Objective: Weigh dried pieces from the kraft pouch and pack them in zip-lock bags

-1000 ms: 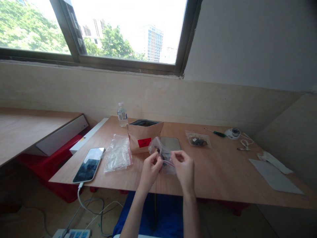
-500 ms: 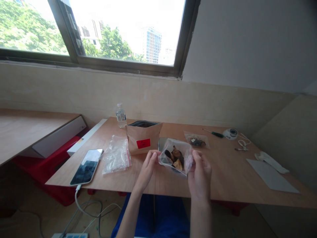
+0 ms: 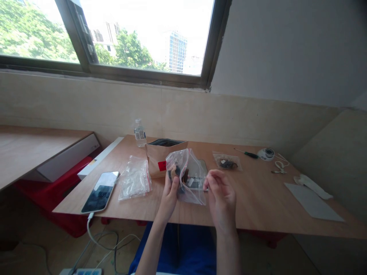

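Daylight is coming through a window [image 3: 129, 38] onto a wooden desk [image 3: 252, 202], where a person is working with both bare hands just in front of a kraft paper pouch [image 3: 156, 165]. The left hand [image 3: 169, 196] is closed around the lower part of a clear zip bag [image 3: 194, 187], gripping dark pieces [image 3: 174, 173] through the plastic, and the bag is overlapping the pouch's front. The right hand [image 3: 220, 198] is held half-curled just beside the bag, gripping nothing visible. A water bottle [image 3: 139, 133] is standing just left of the pouch, and further left a second clear bag [image 3: 134, 178] and a smartphone [image 3: 100, 192] are lying flat. Right of the pouch, a small bag of dark pieces [image 3: 226, 163], a green-handled screwdriver [image 3: 248, 154] and a roll of tape [image 3: 266, 154] are lying in a row.
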### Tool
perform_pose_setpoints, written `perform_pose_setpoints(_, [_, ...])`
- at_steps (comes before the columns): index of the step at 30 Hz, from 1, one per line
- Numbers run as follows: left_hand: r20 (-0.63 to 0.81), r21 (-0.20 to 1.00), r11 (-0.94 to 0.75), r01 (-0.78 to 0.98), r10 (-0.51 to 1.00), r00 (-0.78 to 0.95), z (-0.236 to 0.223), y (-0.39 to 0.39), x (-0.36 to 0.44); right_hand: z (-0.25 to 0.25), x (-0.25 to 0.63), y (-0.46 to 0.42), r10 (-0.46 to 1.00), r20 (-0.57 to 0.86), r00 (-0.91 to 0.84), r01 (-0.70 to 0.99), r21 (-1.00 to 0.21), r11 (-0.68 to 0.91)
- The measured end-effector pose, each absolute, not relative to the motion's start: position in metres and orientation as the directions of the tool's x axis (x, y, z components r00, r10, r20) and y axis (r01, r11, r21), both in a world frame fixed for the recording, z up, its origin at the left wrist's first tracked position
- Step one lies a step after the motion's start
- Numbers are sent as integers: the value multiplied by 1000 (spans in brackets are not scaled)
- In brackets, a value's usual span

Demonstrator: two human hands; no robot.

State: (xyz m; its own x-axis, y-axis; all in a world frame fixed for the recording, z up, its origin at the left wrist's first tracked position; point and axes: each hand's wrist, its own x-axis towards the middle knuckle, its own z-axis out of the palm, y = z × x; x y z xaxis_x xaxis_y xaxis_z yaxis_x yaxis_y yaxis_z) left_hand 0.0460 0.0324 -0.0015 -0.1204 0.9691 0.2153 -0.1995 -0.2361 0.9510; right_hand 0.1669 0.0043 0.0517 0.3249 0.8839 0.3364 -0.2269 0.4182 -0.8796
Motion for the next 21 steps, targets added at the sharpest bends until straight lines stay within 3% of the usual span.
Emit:
perform_pose_setpoints(4, [289,939,-309,-153,947,-137,0,32,48,53,163,4,885,419,200,67,-908,415])
perform_pose_setpoints(7, [308,937,-319,-143,947,-93,1,31,48,48,160,8,925,362,115,146,-927,344])
perform_pose_setpoints(12, [247,960,-246,-133,969,-10,-4,33,45,37,159,15,984,181,-2,-3,-984,181])
perform_pose_setpoints(21, [315,946,-313,-84,949,15,-1,35,42,38,158,17,990,138,21,-169,-976,139])
